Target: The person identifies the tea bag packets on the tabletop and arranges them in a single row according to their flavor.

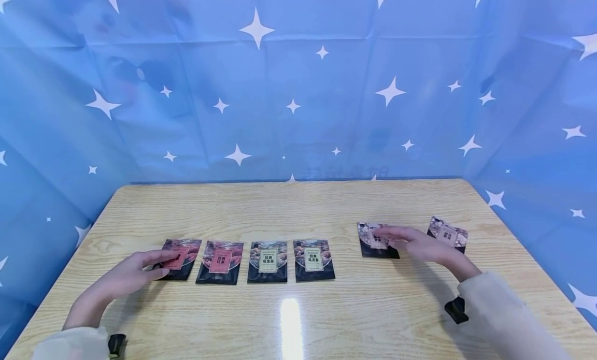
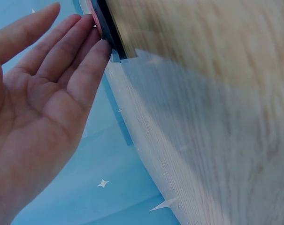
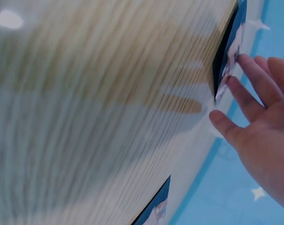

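Six flat tea packets lie on the wooden table, so several in all. My left hand (image 1: 132, 272) rests its straight fingertips on the leftmost red-labelled tea packet (image 1: 186, 269); in the left wrist view the left hand (image 2: 48, 89) has its palm showing, thumb apart. On the right, my right hand (image 1: 422, 244) touches a purple-grey floral tea packet (image 1: 368, 250) with its extended fingers. In the right wrist view, fingertips of the right hand (image 3: 264, 108) meet the face of that packet (image 3: 231, 51). Another floral tea packet (image 1: 448, 234) lies beyond the right wrist, tilted.
A second red-labelled packet (image 1: 220, 261) and two green-labelled packets, one left (image 1: 268, 261) and one right (image 1: 314, 260), form a row in the middle. Blue star-patterned cloth (image 1: 298, 90) stands behind and beside the table (image 1: 280, 210).
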{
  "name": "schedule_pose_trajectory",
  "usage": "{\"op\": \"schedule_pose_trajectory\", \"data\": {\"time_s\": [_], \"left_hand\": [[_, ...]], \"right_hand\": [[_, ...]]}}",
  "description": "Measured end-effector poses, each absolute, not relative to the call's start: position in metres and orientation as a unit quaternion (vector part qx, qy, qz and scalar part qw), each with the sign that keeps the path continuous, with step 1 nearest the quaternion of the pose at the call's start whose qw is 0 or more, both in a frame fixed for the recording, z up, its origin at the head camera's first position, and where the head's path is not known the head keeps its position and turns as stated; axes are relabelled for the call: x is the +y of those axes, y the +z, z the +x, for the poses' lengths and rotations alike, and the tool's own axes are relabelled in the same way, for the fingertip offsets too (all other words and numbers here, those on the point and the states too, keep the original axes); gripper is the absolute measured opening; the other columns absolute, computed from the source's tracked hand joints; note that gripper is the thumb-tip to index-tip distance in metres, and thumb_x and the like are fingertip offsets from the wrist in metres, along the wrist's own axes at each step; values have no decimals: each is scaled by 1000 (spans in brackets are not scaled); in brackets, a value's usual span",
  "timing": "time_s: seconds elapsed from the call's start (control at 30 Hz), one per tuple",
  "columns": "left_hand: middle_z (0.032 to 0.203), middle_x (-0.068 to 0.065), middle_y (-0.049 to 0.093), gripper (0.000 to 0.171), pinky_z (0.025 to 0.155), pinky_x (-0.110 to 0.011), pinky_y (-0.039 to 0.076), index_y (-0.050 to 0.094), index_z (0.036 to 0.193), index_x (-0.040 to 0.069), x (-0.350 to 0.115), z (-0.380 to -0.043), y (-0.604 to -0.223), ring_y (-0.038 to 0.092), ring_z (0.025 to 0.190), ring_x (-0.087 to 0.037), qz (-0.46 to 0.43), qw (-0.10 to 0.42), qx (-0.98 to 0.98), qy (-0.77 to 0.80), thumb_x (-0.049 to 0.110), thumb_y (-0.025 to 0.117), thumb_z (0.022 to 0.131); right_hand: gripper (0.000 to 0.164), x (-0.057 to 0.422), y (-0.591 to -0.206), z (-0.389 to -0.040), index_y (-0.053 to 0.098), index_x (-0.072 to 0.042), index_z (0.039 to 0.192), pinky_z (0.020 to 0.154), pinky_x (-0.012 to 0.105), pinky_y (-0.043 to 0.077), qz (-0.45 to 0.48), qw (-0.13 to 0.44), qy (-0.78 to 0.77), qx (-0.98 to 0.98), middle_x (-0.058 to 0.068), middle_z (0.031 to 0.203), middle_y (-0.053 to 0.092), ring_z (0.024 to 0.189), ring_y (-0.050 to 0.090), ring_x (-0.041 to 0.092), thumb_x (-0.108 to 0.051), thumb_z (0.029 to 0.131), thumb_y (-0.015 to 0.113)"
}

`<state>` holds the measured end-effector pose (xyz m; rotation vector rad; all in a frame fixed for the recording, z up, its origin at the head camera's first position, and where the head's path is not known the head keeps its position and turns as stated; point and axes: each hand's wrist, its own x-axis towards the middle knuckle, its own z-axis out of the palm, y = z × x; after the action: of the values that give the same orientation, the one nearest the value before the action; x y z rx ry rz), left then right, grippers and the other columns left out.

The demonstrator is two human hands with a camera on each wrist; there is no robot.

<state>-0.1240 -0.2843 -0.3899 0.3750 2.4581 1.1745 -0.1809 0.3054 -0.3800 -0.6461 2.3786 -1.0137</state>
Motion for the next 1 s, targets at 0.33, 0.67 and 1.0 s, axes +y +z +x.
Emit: {"op": "schedule_pose_trajectory", "data": {"time_s": [0.33,0.67,1.0], "left_hand": [[132,-34,38,48,88,-54,43,41,132,-9,-284,-123,-390,27,121,-54,122,200,875,423,14,54,92],[131,-34,38,49,89,-49,44,42,132,-9,-284,-123,-389,29,120,-54,122,198,876,422,15,56,91],[131,-34,38,48,89,-50,44,42,132,-9,-284,-124,-390,29,121,-54,122,197,877,420,13,55,92]], "right_hand": [[43,286,-385,-171,36,4,138,99,53,33,-278,257,-375,846,25,139,34,126,31,42,6,95,32],[41,267,-383,-159,38,2,137,99,56,32,-292,255,-362,848,23,139,36,126,34,40,-3,97,39],[40,260,-382,-156,37,2,138,97,54,36,-308,261,-359,842,22,139,36,125,36,38,-3,98,38]]}}
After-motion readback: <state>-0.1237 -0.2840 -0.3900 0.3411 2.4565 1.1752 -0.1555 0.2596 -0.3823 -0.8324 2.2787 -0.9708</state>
